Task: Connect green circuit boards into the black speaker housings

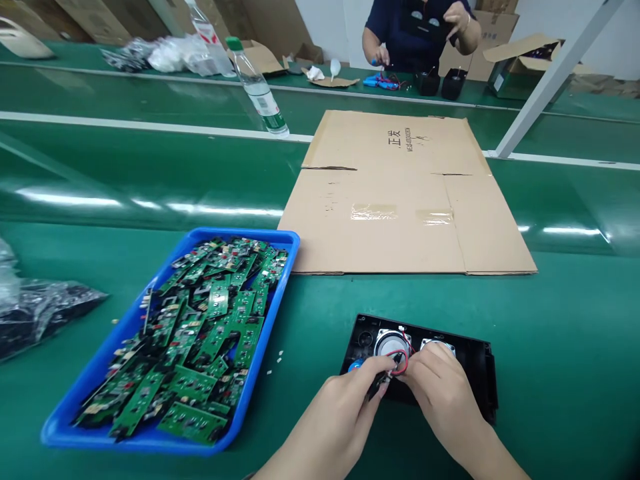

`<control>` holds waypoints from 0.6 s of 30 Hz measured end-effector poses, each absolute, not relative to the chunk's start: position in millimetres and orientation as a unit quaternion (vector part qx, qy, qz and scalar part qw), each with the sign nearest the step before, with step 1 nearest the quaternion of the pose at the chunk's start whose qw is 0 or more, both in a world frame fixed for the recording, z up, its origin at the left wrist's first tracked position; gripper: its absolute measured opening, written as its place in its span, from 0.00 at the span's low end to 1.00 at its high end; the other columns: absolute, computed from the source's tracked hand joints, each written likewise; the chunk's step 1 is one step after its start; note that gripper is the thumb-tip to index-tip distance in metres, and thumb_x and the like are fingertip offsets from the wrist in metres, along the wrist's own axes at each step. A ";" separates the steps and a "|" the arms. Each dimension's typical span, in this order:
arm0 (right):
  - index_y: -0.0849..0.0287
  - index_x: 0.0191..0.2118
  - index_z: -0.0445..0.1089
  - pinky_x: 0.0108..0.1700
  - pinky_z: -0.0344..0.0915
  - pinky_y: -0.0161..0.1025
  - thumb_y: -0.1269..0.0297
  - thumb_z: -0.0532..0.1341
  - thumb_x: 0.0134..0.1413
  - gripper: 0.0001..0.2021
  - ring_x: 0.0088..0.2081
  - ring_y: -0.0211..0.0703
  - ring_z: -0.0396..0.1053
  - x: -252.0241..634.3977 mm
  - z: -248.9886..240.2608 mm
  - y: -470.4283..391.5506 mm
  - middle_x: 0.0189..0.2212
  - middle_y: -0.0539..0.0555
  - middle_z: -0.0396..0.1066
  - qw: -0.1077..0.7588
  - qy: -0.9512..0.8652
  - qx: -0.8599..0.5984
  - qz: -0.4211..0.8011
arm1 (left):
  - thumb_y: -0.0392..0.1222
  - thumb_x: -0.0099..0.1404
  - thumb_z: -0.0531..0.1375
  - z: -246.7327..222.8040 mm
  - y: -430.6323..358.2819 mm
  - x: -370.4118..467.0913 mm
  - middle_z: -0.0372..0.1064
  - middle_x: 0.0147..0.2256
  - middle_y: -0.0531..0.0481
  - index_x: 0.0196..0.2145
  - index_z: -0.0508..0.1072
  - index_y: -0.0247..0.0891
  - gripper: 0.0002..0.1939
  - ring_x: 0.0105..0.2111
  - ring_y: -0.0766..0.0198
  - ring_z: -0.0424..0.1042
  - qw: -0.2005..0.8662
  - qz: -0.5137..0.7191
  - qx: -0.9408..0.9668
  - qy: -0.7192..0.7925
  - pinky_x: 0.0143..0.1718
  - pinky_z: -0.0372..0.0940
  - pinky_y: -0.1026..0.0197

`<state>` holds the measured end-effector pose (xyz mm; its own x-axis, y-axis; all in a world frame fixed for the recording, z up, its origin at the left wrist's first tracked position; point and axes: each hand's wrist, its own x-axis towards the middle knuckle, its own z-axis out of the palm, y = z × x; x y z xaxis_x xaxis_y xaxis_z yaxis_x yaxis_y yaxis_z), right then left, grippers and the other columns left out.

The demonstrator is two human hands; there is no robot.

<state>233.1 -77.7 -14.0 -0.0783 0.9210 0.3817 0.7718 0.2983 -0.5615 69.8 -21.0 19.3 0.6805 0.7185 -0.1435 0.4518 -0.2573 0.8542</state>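
Observation:
A black plastic speaker housing [477, 373] lies on the green bench, with a round speaker [389, 343] fixed in it and a second speaker [447, 347] partly covered by my fingers. My left hand [345, 407] is closed on a small dark circuit board [378, 385], seen nearly edge-on over the housing's near side. Thumb and fingers of my right hand [443, 387] pinch a red and black wire [404, 357] close against that board. The wire's end is hidden between the fingertips. Part of a blue component [356, 365] shows beside my left hand.
Left of the housing stands a blue tray [267, 340] heaped with green circuit boards [217, 300]. Beyond lies a flattened cardboard sheet [400, 240], with a water bottle [260, 93] behind it. A plastic bag [45, 310] lies far left. Another person [420, 33] works across the bench.

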 end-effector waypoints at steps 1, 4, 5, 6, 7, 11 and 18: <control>0.61 0.36 0.66 0.28 0.55 0.36 0.69 0.50 0.66 0.09 0.25 0.39 0.58 233.2 -14.2 -78.0 0.24 0.50 0.65 0.351 -0.714 -0.593 0.124 | 0.35 0.65 0.49 20.2 -20.0 69.3 0.78 0.33 0.53 0.44 0.69 0.48 0.15 0.30 0.58 0.77 0.480 0.134 0.785 0.369 0.29 0.67 0.65; 0.62 0.43 0.65 0.27 0.59 0.35 0.65 0.47 0.68 0.12 0.26 0.39 0.61 234.2 -12.9 -78.5 0.25 0.51 0.66 0.342 -0.706 -0.603 0.146 | 0.34 0.65 0.48 20.6 -18.3 67.0 0.78 0.34 0.53 0.44 0.70 0.47 0.15 0.30 0.58 0.77 0.464 0.120 0.804 0.352 0.29 0.66 0.65; 0.62 0.43 0.66 0.27 0.59 0.35 0.65 0.46 0.68 0.12 0.26 0.39 0.61 234.6 -12.0 -78.3 0.25 0.51 0.66 0.336 -0.711 -0.600 0.145 | 0.35 0.66 0.48 20.2 -18.3 66.2 0.77 0.34 0.53 0.44 0.70 0.48 0.15 0.31 0.57 0.77 0.459 0.117 0.809 0.347 0.29 0.66 0.65; 0.61 0.43 0.66 0.27 0.59 0.35 0.66 0.46 0.68 0.13 0.26 0.40 0.61 235.1 -10.9 -78.0 0.24 0.51 0.66 0.332 -0.718 -0.595 0.142 | 0.35 0.66 0.48 19.9 -18.7 65.6 0.77 0.35 0.53 0.45 0.70 0.48 0.15 0.32 0.57 0.77 0.459 0.115 0.812 0.343 0.30 0.66 0.64; 0.61 0.42 0.67 0.26 0.59 0.35 0.68 0.46 0.68 0.13 0.26 0.40 0.60 235.4 -9.8 -77.5 0.24 0.51 0.66 0.330 -0.721 -0.592 0.140 | 0.36 0.66 0.48 19.7 -19.4 65.2 0.77 0.35 0.53 0.45 0.70 0.48 0.15 0.32 0.57 0.77 0.460 0.113 0.812 0.342 0.30 0.66 0.64; 0.61 0.41 0.68 0.26 0.58 0.35 0.72 0.47 0.66 0.12 0.26 0.40 0.59 235.9 -7.0 -75.6 0.24 0.51 0.66 0.328 -0.719 -0.593 0.153 | 0.35 0.66 0.48 21.7 -22.5 66.0 0.77 0.33 0.53 0.44 0.70 0.47 0.15 0.30 0.58 0.76 0.459 0.110 0.803 0.364 0.30 0.65 0.64; 0.60 0.38 0.69 0.25 0.59 0.36 0.75 0.48 0.64 0.13 0.26 0.41 0.60 231.6 -6.4 -76.1 0.23 0.51 0.66 0.312 -0.731 -0.589 0.148 | 0.34 0.65 0.48 23.9 -19.0 67.7 0.78 0.36 0.52 0.43 0.72 0.49 0.17 0.32 0.58 0.77 0.475 0.124 0.800 0.343 0.31 0.65 0.65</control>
<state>231.6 -76.1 -6.4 -0.1121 0.9530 0.2815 0.7677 0.2629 -0.5844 67.7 -19.0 23.9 0.7335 0.6677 -0.1273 0.4313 -0.3124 0.8464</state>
